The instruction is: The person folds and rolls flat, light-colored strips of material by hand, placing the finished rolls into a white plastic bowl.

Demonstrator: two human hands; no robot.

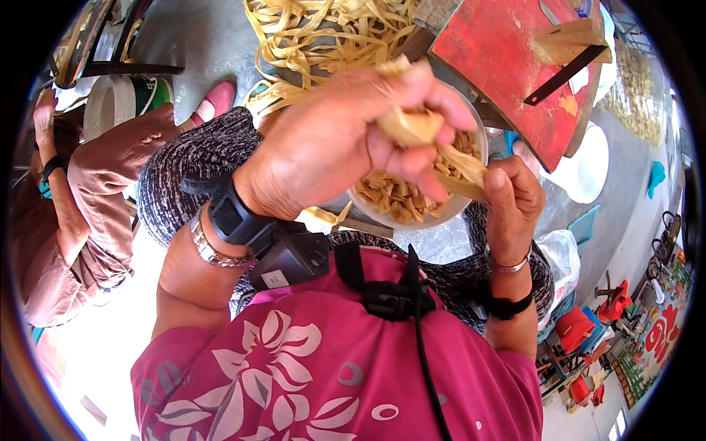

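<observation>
My left hand (323, 140) is closed round a rolled tan strip (412, 128), its fingers curled over the folded part. From there the strip runs down to the right in a flat band. My right hand (515, 202) pinches that end between thumb and bent fingers. Both hands are over a white basin (479, 136) between my knees. Inside the basin lie many short, folded or knotted tan pieces (401, 198). My left hand partly hides the basin and the strip's upper end.
Long loose tan strips (331, 37) lie heaped on the floor ahead. A red board (507, 66) with a dark blade (565, 75) on it stands at the far right, a white bucket (585, 165) beside it. Another person (95, 198) sits at the left, near a white-and-green bucket (121, 103).
</observation>
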